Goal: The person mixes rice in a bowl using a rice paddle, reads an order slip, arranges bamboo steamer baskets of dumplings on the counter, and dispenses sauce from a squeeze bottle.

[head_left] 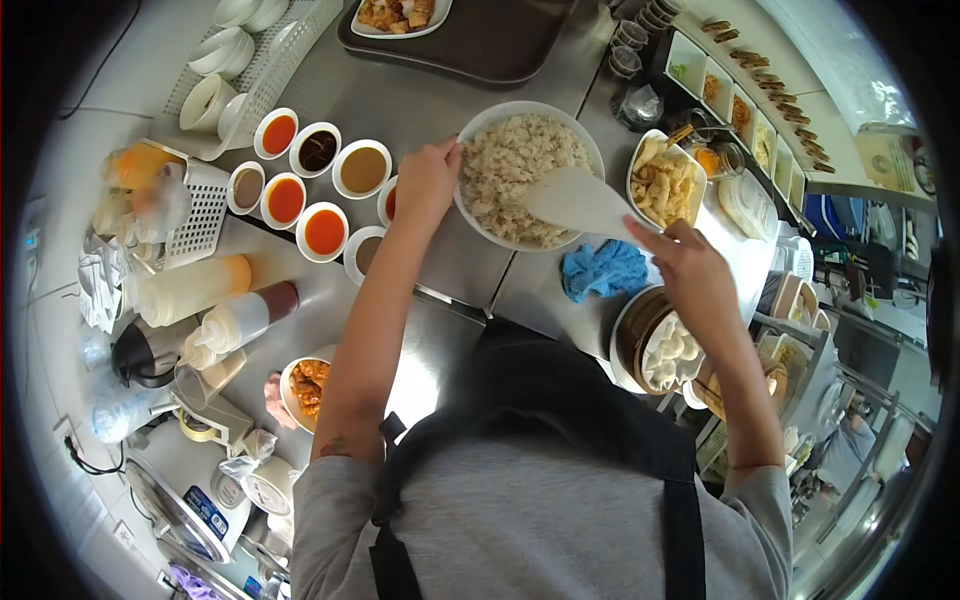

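The blue label (206,508) is illegible; counter (430,105) separates bowl (583,130) and tray (490,45). Your right fingers (652,240) clasp the paddle (575,200), left fingers (445,153) the bowl's rim.

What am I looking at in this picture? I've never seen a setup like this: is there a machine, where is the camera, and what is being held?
There is no machine here: a person works with two bare hands. The single picture comes from a camera worn on the head, looking forward and down, so the grey shirt and black apron show below.

The left hand is at the rim of a white bowl of rice; how firmly it holds is unclear. The right hand holds a white paddle, its blade in the rice.

On the metal counter are red and brown sauces, a dark tray and a crumpled blue cloth.
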Motion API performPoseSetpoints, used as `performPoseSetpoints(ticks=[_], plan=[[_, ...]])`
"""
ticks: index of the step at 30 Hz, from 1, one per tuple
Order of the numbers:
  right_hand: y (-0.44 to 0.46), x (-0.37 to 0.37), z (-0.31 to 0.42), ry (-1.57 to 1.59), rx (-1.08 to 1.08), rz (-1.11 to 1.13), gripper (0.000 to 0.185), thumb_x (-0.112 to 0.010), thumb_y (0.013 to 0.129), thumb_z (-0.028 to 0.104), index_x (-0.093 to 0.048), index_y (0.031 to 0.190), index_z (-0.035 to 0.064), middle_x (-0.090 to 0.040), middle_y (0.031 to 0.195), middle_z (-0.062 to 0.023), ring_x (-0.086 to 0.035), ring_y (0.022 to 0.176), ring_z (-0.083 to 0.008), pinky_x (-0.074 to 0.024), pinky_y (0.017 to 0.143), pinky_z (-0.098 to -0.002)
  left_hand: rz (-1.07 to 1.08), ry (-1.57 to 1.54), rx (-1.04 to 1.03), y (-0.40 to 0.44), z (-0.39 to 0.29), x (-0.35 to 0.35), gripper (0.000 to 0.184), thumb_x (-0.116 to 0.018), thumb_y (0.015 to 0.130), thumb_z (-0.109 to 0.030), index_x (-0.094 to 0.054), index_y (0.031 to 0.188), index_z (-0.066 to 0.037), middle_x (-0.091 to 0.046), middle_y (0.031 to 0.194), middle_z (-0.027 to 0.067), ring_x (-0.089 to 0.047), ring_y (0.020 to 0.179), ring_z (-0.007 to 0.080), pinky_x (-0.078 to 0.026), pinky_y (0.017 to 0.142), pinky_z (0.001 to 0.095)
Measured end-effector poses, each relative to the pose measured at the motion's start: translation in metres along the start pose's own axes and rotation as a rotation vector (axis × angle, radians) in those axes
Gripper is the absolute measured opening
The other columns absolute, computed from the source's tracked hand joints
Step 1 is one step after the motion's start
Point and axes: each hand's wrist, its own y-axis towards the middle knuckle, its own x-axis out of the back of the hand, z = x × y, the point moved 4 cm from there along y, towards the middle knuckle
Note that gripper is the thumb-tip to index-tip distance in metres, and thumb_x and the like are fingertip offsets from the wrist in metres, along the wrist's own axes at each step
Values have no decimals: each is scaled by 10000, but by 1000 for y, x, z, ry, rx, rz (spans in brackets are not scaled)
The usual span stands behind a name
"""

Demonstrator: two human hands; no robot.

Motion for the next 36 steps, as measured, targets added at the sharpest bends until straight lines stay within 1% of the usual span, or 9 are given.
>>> performPoseSetpoints(ticks=[1, 4, 7, 13, 16, 25, 28, 31, 36], plan=[[4, -2, 3, 3, 19, -2, 503, -565, 779, 12, -572, 1236, 220, -531, 846, -117, -573, 816, -284, -473, 705, -388, 8, -22, 4, 0, -2, 1, 293, -513, 919, -227, -635, 1102, -34, -612, 561, 125, -584, 407, 167, -480, 411, 279], [16, 8, 17, 38, 60, 11, 504, -571, 750, -20, -598, 1206, 193, -535, 828, -111, -573, 818, -275, -474, 709, -380, 123, -176, 279, -4, -11, 8, 254, -549, 880, -223, -669, 1020, -48, -644, 733, 198, -644, 661, 341, -513, 658, 419], [17, 56, 13, -82, 20, 117, 501, -573, 743, -20, -606, 1196, 190, -533, 799, -116, -572, 815, -274, -474, 724, -380, -30, -104, 35, 0, 1, 1, 262, -546, 890, -223, -663, 1035, -39, -636, 668, 187, -632, 527, 284, -516, 560, 374], [41, 30, 35, -62, 148, 186, 515, -479, 732, -63, -613, 1183, 143, -561, 836, -152, -595, 861, -298, -468, 774, -385, 128, -188, 203, -1, -9, 9, 300, -522, 922, -224, -621, 1140, -45, -604, 564, 98, -558, 395, 130, -463, 404, 259], [41, 58, 24, -58, 104, 246, 487, -501, 771, -31, -600, 1203, 172, -562, 834, -140, -597, 830, -304, -473, 745, -385, 128, -188, 297, -2, -14, 12, 271, -546, 893, -216, -649, 1057, -27, -632, 661, 192, -609, 469, 259, -502, 514, 338], [89, 31, -25, 28, 47, 106, 444, -527, 864, 83, -521, 1284, 227, -565, 846, -178, -596, 782, -342, -458, 700, -432, 64, -28, 86, -2, -12, 4, 265, -478, 922, -197, -626, 970, 17, -621, 641, 187, -612, 465, 253, -500, 491, 351], [64, 1, -42, 139, -56, 84, 485, -533, 866, 87, -474, 1322, 240, -572, 874, -193, -598, 801, -356, -464, 724, -438, 211, -182, 377, -24, -20, -2, 249, -432, 933, -171, -555, 961, 44, -600, 587, 176, -606, 449, 243, -494, 435, 343], [18, -31, -31, 296, -239, 24, 553, -559, 848, 55, -437, 1349, 252, -576, 915, -219, -597, 814, -379, -468, 767, -451, 211, -292, 470, -48, -36, -12, 238, -400, 936, -159, -474, 997, 58, -598, 602, 168, -602, 436, 226, -486, 382, 320], [6, -23, -32, 371, -211, -35, 535, -549, 853, 58, -432, 1352, 210, -578, 893, -236, -581, 821, -405, -454, 743, -449, 249, -573, 523, -79, -34, -32, 317, -373, 943, -180, -351, 1157, 52, -607, 693, 200, -626, 477, 241, -514, 382, 314]])
